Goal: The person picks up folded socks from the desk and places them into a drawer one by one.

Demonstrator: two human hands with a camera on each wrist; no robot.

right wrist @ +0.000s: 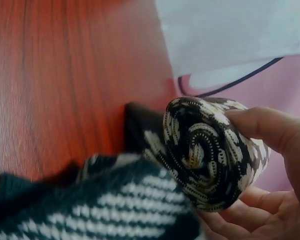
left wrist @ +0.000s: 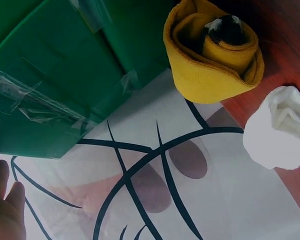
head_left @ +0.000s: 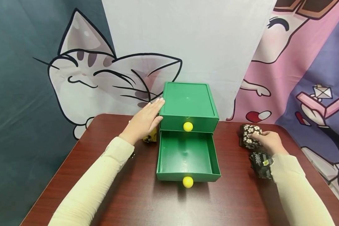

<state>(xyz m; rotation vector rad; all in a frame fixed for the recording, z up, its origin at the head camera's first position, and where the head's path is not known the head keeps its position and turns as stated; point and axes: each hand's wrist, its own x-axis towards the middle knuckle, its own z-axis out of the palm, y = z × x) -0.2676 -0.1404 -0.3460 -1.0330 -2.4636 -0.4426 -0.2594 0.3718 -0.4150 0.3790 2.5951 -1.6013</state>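
Note:
A green two-drawer box [head_left: 186, 100] stands on the table, its lower drawer [head_left: 183, 153] pulled out and its upper one closed. My left hand [head_left: 144, 121] rests against the box's upper left edge, fingers stretched out. Over on the right, my right hand [head_left: 272, 142] grips a rolled sock [right wrist: 210, 150] with a dark, white-flowered pattern, thumb on one side and fingers below. Close under that hand lies a dark knit bundle [head_left: 261, 164] with white stripes, seen blurred and large in the right wrist view.
Left of the box sit a yellow rolled sock [left wrist: 210, 65] and a white rolled one [left wrist: 277, 132]. Yellow ball knobs [head_left: 188, 126] stick out from both drawers. Behind the table [head_left: 124, 194] hangs a cloth [head_left: 209, 37] printed with cartoon figures.

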